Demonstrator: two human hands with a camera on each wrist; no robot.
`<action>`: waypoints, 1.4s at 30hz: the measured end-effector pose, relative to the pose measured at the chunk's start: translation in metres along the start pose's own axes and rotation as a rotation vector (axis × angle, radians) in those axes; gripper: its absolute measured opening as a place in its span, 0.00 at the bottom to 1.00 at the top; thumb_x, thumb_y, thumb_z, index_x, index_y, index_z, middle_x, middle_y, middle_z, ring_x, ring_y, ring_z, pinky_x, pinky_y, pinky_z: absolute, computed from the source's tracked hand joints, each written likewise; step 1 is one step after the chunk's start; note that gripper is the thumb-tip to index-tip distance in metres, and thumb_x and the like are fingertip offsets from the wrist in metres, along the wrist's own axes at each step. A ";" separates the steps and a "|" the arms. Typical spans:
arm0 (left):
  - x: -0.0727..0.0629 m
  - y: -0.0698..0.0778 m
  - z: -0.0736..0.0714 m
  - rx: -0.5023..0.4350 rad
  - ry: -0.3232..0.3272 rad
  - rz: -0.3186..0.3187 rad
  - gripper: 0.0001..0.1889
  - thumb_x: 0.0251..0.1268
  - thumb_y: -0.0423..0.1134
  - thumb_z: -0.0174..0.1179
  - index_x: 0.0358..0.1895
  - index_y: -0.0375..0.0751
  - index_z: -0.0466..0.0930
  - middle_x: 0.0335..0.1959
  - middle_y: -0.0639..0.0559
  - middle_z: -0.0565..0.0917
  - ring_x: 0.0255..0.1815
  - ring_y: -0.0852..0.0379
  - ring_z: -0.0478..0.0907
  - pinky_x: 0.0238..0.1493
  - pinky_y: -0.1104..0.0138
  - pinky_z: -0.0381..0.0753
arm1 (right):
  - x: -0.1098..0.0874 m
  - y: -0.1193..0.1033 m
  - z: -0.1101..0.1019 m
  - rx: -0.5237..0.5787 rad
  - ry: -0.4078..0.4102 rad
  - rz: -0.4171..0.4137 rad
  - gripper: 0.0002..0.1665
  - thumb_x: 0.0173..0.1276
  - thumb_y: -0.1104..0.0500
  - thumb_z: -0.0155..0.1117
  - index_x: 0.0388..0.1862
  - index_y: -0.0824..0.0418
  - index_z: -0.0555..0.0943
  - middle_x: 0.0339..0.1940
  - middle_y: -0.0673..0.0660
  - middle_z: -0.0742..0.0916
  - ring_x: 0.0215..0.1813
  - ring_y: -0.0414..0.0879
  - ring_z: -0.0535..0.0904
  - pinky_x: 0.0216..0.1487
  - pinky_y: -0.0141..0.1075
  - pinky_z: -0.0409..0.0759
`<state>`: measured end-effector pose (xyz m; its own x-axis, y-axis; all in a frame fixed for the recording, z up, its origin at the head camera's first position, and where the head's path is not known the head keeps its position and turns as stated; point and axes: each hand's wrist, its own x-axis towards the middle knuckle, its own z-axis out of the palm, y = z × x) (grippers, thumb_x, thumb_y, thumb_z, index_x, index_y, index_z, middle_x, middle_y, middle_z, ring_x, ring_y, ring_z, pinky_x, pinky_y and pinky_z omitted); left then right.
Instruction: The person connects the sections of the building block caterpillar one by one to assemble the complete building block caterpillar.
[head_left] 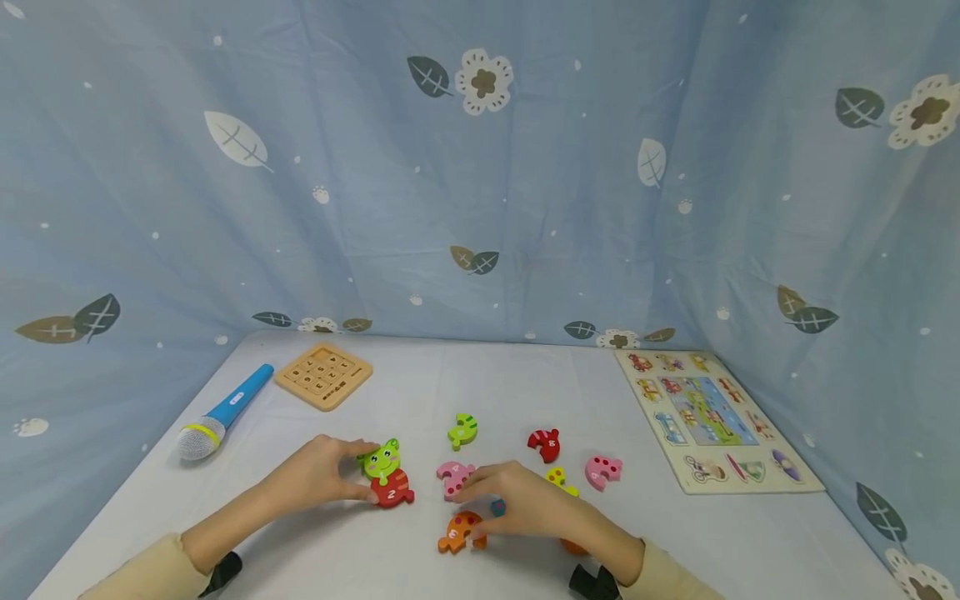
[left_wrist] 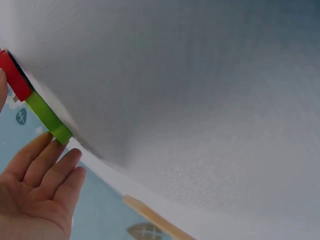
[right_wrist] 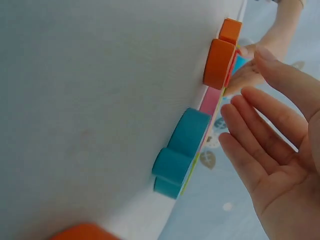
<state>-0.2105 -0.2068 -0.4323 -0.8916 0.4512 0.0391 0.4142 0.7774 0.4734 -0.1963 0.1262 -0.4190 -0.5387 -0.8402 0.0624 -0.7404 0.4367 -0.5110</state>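
My left hand (head_left: 318, 473) holds two joined wooden caterpillar puzzle pieces on the table. Its fingers touch the green smiling head piece (head_left: 384, 465) and its thumb lies against the red piece marked 2 (head_left: 392, 493). In the left wrist view the fingertips meet the end of the green piece (left_wrist: 50, 117). My right hand (head_left: 525, 500) hovers with fingers spread above an orange piece (head_left: 456, 533) marked 3, its thumb near that piece's right side. A pink piece (head_left: 452, 475) lies by its fingertips. It partly covers a teal piece (head_left: 498, 507), which the right wrist view shows whole (right_wrist: 187, 135).
Further puzzle pieces lie about: green (head_left: 462, 431), red (head_left: 545, 444), pink (head_left: 602, 472), yellow (head_left: 557, 477) and a half-hidden orange one (head_left: 573, 547). A blue toy microphone (head_left: 240, 396) and a wooden number board (head_left: 322, 377) stand back left. A picture puzzle board (head_left: 682, 467) lies right.
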 end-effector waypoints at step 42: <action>0.013 -0.012 -0.008 -0.027 -0.114 0.142 0.39 0.44 0.63 0.71 0.59 0.43 0.79 0.58 0.38 0.79 0.60 0.39 0.75 0.58 0.46 0.74 | 0.006 0.001 0.001 -0.033 -0.226 -0.067 0.30 0.59 0.67 0.71 0.61 0.52 0.80 0.59 0.43 0.81 0.62 0.36 0.74 0.59 0.29 0.74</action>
<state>-0.2286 -0.2142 -0.4303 -0.7973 0.6035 0.0082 0.5280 0.6908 0.4939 -0.2004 0.1214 -0.4199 -0.3867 -0.9168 -0.1002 -0.7863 0.3845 -0.4836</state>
